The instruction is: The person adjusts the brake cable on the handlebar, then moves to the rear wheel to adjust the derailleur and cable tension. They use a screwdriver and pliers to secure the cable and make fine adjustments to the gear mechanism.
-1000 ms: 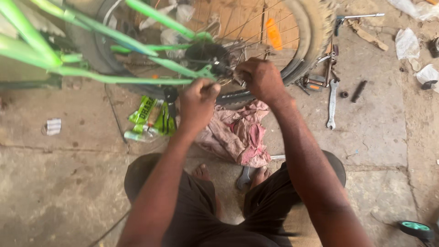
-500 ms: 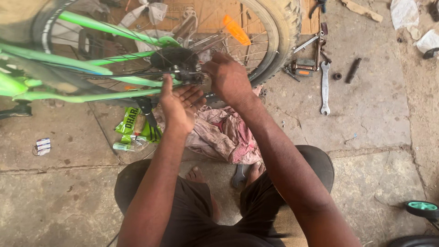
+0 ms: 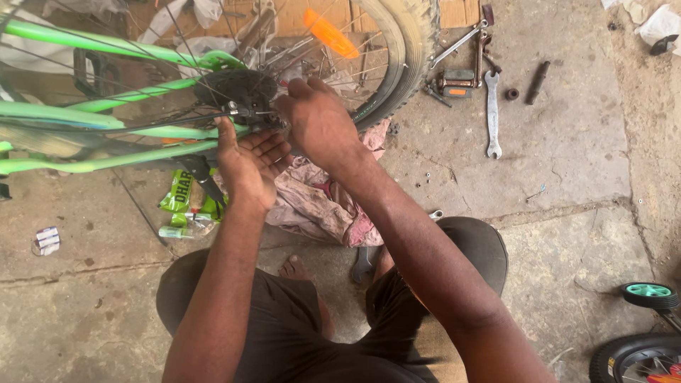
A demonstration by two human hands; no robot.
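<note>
- Nearest to us are our bent knees in dark shorts and a bare foot point(image 3: 294, 268) on the concrete floor point(image 3: 567, 163).
- Just beyond the foot lies a crumpled pink rag point(image 3: 319, 206), with a green wrapper point(image 3: 186, 202) to its left on the floor.
- Our left hand point(image 3: 248, 159) is held palm up under the rear hub point(image 3: 237, 92); its grip is spread, the fingers loose and cupped, clasping nothing.
- Our right hand point(image 3: 319, 120) reaches from above to the right side of the hub; its fingertips are pressed together at the axle end, but we cannot tell what small part they pinch.
- The hub sits in the middle of the spoked rear wheel point(image 3: 397, 57) of a green bicycle frame point(image 3: 106, 128), which stretches off to the left.
- An orange reflector point(image 3: 330, 34) is clipped among the spokes above our hands.
- Farther right, well apart from the wheel, a flat wrench point(image 3: 492, 113), a pedal point(image 3: 456, 81) and a dark bolt point(image 3: 537, 81) lie on the floor.
- At the bottom right corner stands a small teal-hubbed wheel point(image 3: 649, 293).
</note>
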